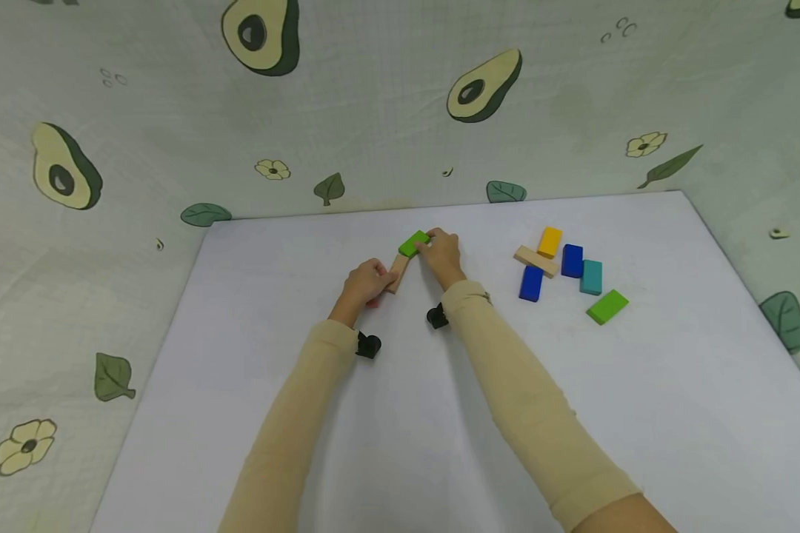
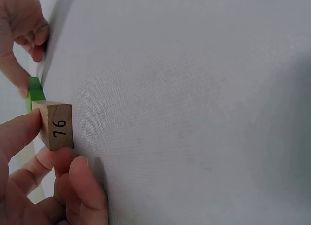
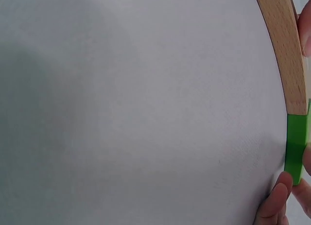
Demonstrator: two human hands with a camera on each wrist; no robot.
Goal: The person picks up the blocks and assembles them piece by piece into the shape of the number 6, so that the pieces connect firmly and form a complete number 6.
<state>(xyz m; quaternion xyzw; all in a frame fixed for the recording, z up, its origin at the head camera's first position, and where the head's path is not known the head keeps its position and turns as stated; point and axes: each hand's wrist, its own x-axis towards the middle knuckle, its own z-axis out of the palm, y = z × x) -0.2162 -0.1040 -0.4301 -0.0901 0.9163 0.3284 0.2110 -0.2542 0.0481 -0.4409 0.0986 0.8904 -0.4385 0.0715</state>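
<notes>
A plain wooden block (image 1: pixel 400 266) lies on the white table, its far end touching a bright green block (image 1: pixel 413 243). My left hand (image 1: pixel 365 283) pinches the wooden block at its near end; the left wrist view shows black digits on that end of the block (image 2: pixel 60 128). The right hand (image 1: pixel 444 255) has the green block between thumb and fingers at its far right end. From the right wrist, the wooden block (image 3: pixel 283 55) and the green block (image 3: pixel 295 145) meet end to end. Something reddish under the left hand is too small to tell.
To the right lie several loose blocks: a yellow one (image 1: pixel 550 242), a plain wooden one (image 1: pixel 536 261), two blue ones (image 1: pixel 572 260), a teal one (image 1: pixel 591 277) and another green one (image 1: pixel 607 306). An avocado-print cloth (image 1: pixel 387 111) hangs behind the table (image 1: pixel 400 429).
</notes>
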